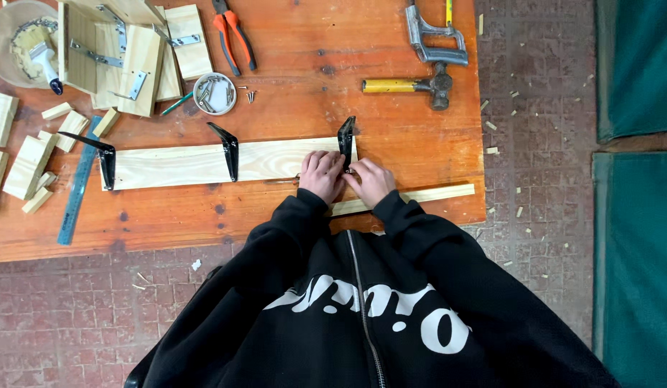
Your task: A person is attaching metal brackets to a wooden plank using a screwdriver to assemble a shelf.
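Observation:
A long pale wooden board (182,164) lies across the orange table (290,100). Three black metal brackets sit on it: one at the left end (103,159), one in the middle (230,149) and one at the right end (345,141). My left hand (321,174) and my right hand (371,179) are pressed together at the foot of the right bracket, fingers curled on something small that I cannot make out. A thin wooden strip (419,195) lies just under my right hand.
A hammer (412,85), a metal clamp tool (434,39), orange pliers (233,36), a small dish of screws (215,93), a blue ruler (78,183), stacked wood pieces with metal plates (125,54), small blocks (31,162) and a bowl with a brush (24,43) surround the board.

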